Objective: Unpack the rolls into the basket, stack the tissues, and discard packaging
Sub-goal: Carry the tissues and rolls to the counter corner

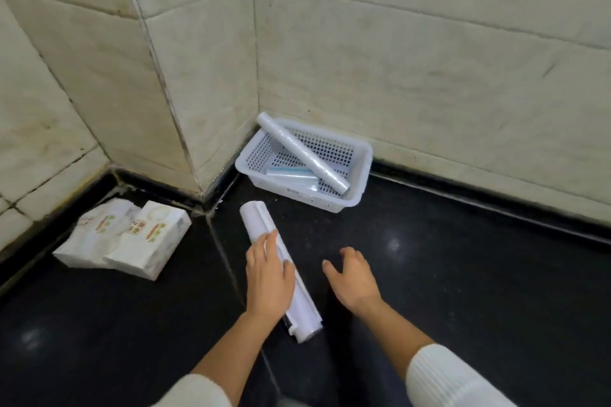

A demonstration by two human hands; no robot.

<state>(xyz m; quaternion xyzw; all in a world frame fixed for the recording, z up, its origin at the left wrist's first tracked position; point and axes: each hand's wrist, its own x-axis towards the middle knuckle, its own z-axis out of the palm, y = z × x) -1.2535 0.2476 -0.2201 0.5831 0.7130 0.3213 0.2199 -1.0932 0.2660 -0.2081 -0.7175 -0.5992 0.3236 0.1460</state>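
Observation:
A white perforated basket [358,172] sits in the wall corner on the dark floor. One long clear-wrapped roll [302,150] leans across it, one end over the rim, and a shorter bluish roll [291,173] lies inside. Another long white roll in packaging [256,218] lies on the floor in front of the basket. My left hand [267,277] rests on top of this roll, fingers curled over it. My right hand [352,276] hovers just right of it, fingers apart, holding nothing. Two white tissue packs [132,241] lie side by side at the left.
Pale tiled walls form a protruding corner [198,182] between the tissue packs and the basket. The black polished floor [463,274] stretches to the right. My white sleeves show at the bottom of the view.

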